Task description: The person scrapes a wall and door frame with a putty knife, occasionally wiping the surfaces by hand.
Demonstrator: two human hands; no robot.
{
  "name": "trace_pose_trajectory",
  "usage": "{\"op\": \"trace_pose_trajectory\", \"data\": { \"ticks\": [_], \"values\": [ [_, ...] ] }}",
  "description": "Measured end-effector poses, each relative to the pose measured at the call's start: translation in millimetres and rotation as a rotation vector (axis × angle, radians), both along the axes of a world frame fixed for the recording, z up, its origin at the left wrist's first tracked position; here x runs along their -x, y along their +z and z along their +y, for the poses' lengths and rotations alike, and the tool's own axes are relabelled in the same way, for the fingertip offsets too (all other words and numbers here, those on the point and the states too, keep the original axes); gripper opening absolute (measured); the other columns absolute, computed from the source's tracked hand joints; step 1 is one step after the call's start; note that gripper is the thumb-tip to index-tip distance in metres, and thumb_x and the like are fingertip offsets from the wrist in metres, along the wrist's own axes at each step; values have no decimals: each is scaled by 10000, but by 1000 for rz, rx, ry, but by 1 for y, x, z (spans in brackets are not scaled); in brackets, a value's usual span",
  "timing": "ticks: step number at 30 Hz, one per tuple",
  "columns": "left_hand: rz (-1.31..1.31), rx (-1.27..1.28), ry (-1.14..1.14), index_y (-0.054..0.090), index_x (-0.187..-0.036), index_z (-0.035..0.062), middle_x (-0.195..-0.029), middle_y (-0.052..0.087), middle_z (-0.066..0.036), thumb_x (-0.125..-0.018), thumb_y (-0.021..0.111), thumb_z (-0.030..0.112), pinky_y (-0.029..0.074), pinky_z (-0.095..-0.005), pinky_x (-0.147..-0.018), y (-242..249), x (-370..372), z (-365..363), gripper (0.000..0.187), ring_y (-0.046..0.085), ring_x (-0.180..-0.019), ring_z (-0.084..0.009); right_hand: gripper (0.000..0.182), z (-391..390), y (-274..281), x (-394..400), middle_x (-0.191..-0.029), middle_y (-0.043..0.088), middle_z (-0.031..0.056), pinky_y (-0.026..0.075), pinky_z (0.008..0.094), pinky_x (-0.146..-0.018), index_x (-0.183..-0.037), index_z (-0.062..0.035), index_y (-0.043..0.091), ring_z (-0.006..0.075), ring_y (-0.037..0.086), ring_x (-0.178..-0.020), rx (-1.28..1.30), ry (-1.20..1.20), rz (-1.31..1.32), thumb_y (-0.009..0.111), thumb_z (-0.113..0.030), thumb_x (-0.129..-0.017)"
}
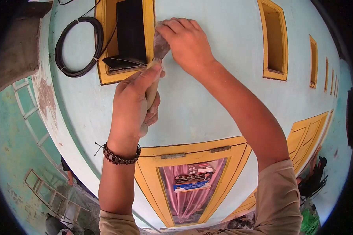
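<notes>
Left hand [134, 102] grips the scraper [157, 58] handle, right hand [187, 43] presses its blade flat against the wall [215, 105] — beside the yellow vent frame [149, 27] edge — open wall rightward.

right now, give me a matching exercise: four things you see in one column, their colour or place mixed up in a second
Things:
1. scraper blade
2. cable coil
3. bracelet
4. curtain

Colour or place:
a. pink, behind the window glass
b. black, hanging on the wall left of the vent opening
c. pressed to the wall under the right hand
d. on the left wrist, below the left hand

Pairs: 1-c, 2-b, 3-d, 4-a
</notes>
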State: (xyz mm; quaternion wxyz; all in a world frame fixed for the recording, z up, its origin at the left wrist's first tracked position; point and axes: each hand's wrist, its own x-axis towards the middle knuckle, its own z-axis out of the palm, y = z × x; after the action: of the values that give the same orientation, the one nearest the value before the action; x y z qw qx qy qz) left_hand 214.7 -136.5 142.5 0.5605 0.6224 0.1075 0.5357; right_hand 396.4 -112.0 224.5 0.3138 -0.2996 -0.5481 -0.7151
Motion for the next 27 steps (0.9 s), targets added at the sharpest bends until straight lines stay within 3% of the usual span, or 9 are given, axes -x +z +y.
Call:
{"op": "trace_pose_trajectory", "data": {
  "ticks": [23,27],
  "values": [
    [-69,-42,-19,597,-862,39,-498,387,31,-903,629,340,222,-234,-348,24,-6,-2,305,283,-345,-65,266,5,27,-4,-967,676,49,464,354,-858,-988,-93,671,233,624,-953,-27,44,-5,622,-28,-735],
    [-52,-34,34,606,-915,38,-500,388,22,-906,619,367,226,-240,-352,32,-7,-4,330,278,-347,-71,276,9,36,-7,-955,673,50,464,358,-856,-999,-100,673,236,623,-948,-25,63,-13,621,-31,-737]
  ]
}}
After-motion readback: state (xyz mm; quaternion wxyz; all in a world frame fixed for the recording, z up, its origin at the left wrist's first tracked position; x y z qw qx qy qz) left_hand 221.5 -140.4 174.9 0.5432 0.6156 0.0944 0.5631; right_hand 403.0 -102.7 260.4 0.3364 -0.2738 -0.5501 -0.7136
